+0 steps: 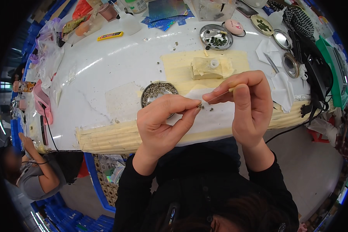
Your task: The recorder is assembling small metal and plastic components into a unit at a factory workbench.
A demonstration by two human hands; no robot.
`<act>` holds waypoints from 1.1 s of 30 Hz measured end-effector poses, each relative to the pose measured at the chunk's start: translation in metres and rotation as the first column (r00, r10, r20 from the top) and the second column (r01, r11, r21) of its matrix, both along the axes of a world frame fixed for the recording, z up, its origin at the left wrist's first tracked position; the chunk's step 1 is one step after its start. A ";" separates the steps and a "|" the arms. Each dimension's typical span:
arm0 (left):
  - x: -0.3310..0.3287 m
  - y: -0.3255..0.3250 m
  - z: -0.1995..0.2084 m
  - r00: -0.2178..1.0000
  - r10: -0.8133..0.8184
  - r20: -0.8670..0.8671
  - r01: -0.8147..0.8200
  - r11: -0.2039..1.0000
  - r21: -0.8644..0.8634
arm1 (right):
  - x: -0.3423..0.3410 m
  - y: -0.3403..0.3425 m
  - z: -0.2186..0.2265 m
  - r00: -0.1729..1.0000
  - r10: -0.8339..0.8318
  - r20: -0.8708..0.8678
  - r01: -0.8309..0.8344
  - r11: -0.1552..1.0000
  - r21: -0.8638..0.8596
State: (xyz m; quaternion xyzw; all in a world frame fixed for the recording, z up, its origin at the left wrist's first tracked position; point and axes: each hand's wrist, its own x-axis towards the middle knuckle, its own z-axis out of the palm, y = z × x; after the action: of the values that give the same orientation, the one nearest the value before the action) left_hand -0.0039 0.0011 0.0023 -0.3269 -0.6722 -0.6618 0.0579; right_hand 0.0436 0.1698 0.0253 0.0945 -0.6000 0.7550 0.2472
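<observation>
My left hand (162, 121) pinches a tiny dark bronze-coloured piece (200, 105) between thumb and forefinger; its exact kind is too small to tell. In my right hand (249, 104), a thin needle-like tool (219, 96) with a pale yellow end is gripped between thumb and fingers, its fine tip pointing left toward that piece. Another small piece (211, 109) lies on the white paper (208, 123) beneath. Partly behind my left hand stands a round metal dish (144, 96) of many small grey-brown pieces. Beyond my hands sits a tape-covered block (199, 71) with a small clear cap on top.
A metal dish (229, 44) with dark green pieces stands farther back, beside a pink rounded object (234, 27). A yellow box cutter (110, 36) lies at the back left. Tweezers (272, 63) rest on white tissue at right. At far left, another person (42, 174) sits.
</observation>
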 end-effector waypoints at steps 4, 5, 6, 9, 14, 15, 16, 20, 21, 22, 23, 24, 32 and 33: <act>-0.001 -0.002 -0.001 1.000 -0.003 -0.024 0.003 1.000 -0.006 | -0.012 0.019 -0.001 0.951 -0.281 -0.128 0.308 0.893 0.328; -0.001 -0.001 -0.001 1.000 -0.004 -0.030 0.004 1.000 -0.003 | -0.016 0.023 0.000 0.915 -0.374 -0.148 0.401 0.812 0.423; -0.001 -0.001 -0.001 1.000 -0.001 -0.020 0.001 1.000 -0.004 | -0.020 0.025 0.002 0.891 -0.395 -0.222 0.452 0.739 0.499; 0.000 -0.002 0.000 1.000 0.002 0.003 -0.002 1.000 0.002 | -0.031 0.031 0.006 0.825 -0.413 -0.387 0.562 0.524 0.640; 0.002 -0.002 0.000 0.999 0.001 0.048 -0.002 1.000 0.014 | -0.037 0.032 -0.001 0.822 -0.410 -0.394 0.540 0.342 0.769; 0.001 -0.002 0.001 0.999 0.002 0.037 -0.003 1.000 0.014 | -0.038 0.031 -0.002 0.818 -0.417 -0.396 0.540 0.322 0.778; 0.001 -0.002 0.001 1.000 0.003 0.027 -0.004 1.000 0.014 | -0.038 0.029 -0.003 0.814 -0.423 -0.397 0.540 0.301 0.786; 0.000 -0.003 0.002 0.993 0.060 -0.104 -0.061 0.998 -0.002 | -0.018 0.019 0.008 0.881 -0.380 -0.283 0.452 0.494 0.743; -0.001 -0.003 0.002 0.986 0.074 -0.146 -0.076 0.997 -0.003 | -0.012 0.015 0.007 0.941 -0.291 -0.171 0.323 0.627 0.709; -0.002 -0.001 0.002 0.978 0.089 -0.187 -0.091 0.996 -0.004 | -0.007 0.011 0.004 0.981 -0.182 -0.066 0.181 0.738 0.650; -0.003 0.000 0.003 0.969 0.098 -0.227 -0.102 0.995 -0.005 | -0.003 0.007 0.003 0.998 -0.063 0.029 0.035 0.823 0.567; -0.002 0.001 0.004 0.964 0.107 -0.244 -0.113 0.994 -0.012 | -0.001 0.005 0.002 0.996 -0.046 0.080 -0.001 0.860 0.510; -0.002 0.003 0.003 0.928 0.156 -0.338 -0.184 0.981 -0.055 | -0.001 0.003 -0.002 0.996 -0.094 -0.004 0.081 0.836 0.543; -0.001 0.004 0.003 0.929 0.159 -0.335 -0.188 0.981 -0.054 | -0.001 0.003 -0.001 0.992 -0.117 -0.035 0.116 0.812 0.572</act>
State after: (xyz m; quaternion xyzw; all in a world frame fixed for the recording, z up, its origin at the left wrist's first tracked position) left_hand -0.0054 0.0050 0.0053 -0.3744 -0.7068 -0.5609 0.2137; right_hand 0.0423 0.1727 0.0245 0.1266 -0.8040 0.5232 0.2526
